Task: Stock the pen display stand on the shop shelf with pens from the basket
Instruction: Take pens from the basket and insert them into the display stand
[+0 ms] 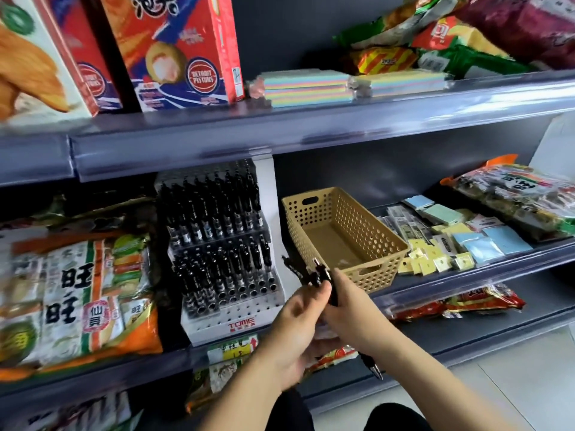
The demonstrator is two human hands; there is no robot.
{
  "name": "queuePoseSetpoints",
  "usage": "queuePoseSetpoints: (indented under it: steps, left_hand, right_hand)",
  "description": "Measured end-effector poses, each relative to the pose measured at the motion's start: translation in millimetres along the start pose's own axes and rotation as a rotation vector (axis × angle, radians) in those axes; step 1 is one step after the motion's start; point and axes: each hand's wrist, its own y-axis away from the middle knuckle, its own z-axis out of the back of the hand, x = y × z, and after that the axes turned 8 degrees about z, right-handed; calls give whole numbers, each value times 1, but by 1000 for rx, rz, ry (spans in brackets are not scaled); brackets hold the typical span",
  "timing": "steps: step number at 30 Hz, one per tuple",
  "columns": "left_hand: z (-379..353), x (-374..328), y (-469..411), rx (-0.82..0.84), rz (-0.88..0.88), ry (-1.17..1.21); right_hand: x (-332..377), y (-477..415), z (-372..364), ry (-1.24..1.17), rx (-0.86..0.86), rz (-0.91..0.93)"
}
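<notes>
A white tiered pen display stand (231, 321) sits on the middle shelf, its rows full of black pens (214, 219). To its right stands a tan perforated basket (367, 225); no pens show in the visible part of its bottom. In front of the shelf my right hand (351, 309) grips a small bunch of black pens (317, 272), clips up and tips (375, 368) sticking out below the wrist. My left hand (295, 321) meets them from the left, thumb and fingers pinching one pen near the top of the bunch.
Large snack bags (77, 293) crowd the shelf left of the stand. Small stationery packets (451, 237) and another snack bag (516, 194) lie right of the basket. The upper shelf holds red boxes (174, 48), pastel note pads (306, 87) and more snacks.
</notes>
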Motion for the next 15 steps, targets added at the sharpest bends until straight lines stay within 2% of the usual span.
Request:
queuePoseSetpoints:
  steps: [4,6,8,11,15]
  left_hand:
    - [18,5,10,-172,3,210]
    - [25,4,18,-211,25,335]
    - [33,-1,28,-196,32,448]
    - [49,-2,39,-186,-5,465]
    - [71,0,48,-186,-46,463]
  right_hand:
    - [18,-2,-29,271,146,89]
    - [27,-4,-38,319,186,118]
    - [35,-7,-43,280,241,108]
    - [43,-10,-53,183,276,111]
    - [50,-15,-66,34,121,12]
